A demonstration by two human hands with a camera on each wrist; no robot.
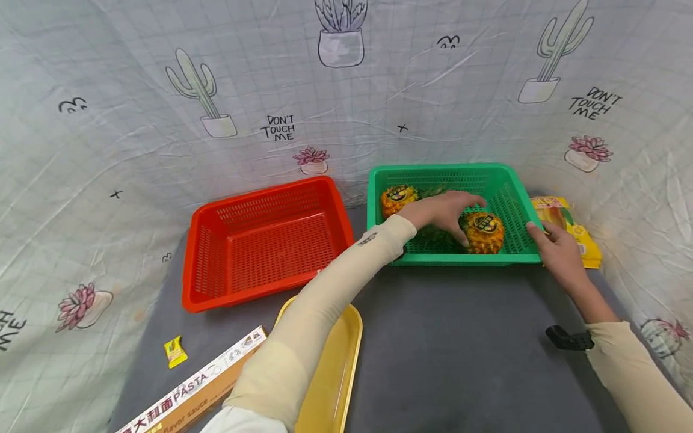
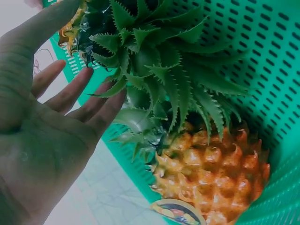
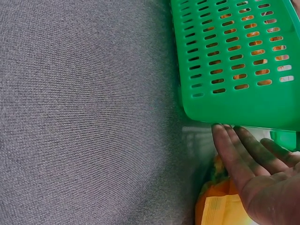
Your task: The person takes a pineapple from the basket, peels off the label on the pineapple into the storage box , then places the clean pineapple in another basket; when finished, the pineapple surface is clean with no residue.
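In green basket (image 1: 455, 260), spiky orange pineapples (image 1: 485, 234)

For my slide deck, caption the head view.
Left hand over two knobbly orange pineapples in a rectangular green plastic basket; right hand touches its side.

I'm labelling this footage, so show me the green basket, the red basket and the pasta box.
Green basket (image 1: 471, 260): head view, on its front rim.
Red basket (image 1: 278, 252): head view, on its bare floor.
Pasta box (image 1: 190, 386): head view, on its printed side.
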